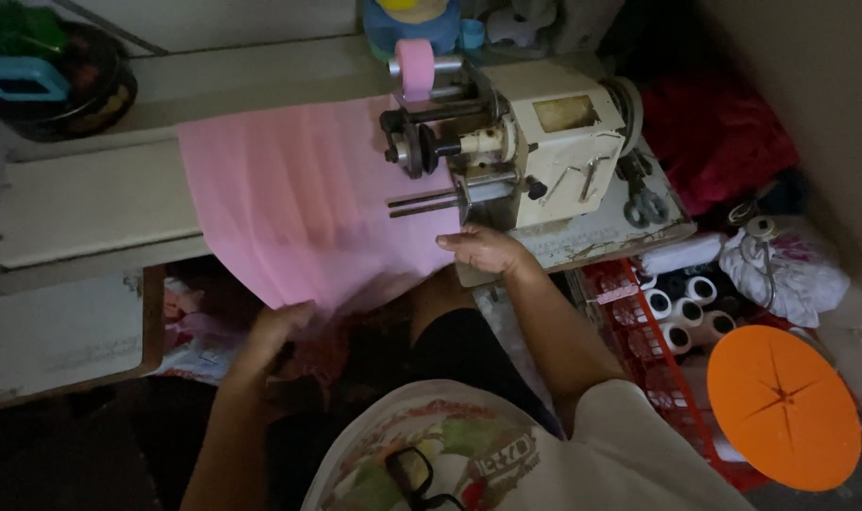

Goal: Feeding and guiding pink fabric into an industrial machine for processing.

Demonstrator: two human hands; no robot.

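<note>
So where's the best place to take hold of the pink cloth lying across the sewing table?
Probably the near hanging edge of the pink cloth, approached from the person's side. That edge drapes free over the table front, where the left hand already has its grip; the right hand rests by the cream sewing machine, which crowds the right side.

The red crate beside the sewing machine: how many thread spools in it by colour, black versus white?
Spools visible in the red crate, partly in shadow:
White thread spools: 3
Black thread spools: 1
Total: 4
Others may be hidden under the orange disc.
</note>
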